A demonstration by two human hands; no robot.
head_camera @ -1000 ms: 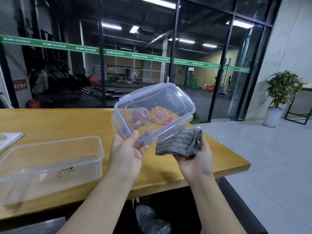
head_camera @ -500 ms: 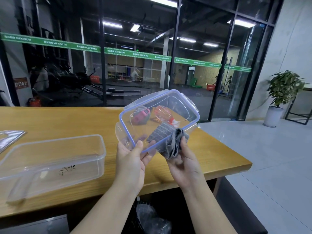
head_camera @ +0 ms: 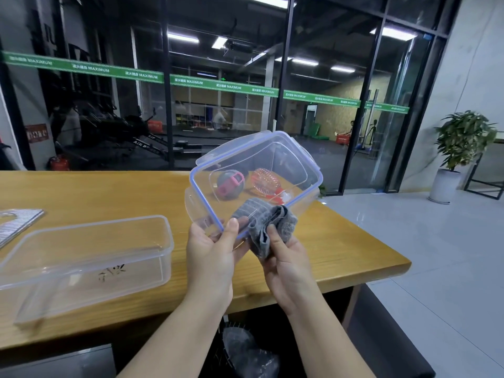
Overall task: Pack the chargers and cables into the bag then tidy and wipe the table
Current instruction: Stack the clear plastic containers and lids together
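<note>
Head view: left hand (head_camera: 215, 255) grips clear blue-rimmed plastic lid (head_camera: 256, 181) by one corner above wooden tabletop (head_camera: 341, 241); right hand (head_camera: 289, 257) clutches grey cloth (head_camera: 270, 225) against it. Risk: one-corner hold, rubbing pressure twists lid loose; no chargers visible.

The grey cloth (head_camera: 268, 226) lay partly behind the clear lid (head_camera: 256, 181), and the right hand's (head_camera: 289, 264) fingers were mostly buried in its folds. A striped mat (head_camera: 16, 223) and the clear container (head_camera: 81, 263) were cut off by the left edge. Two reddish objects (head_camera: 246, 182) on the table (head_camera: 341, 241) showed only through the lid, too blurred to identify.
</note>
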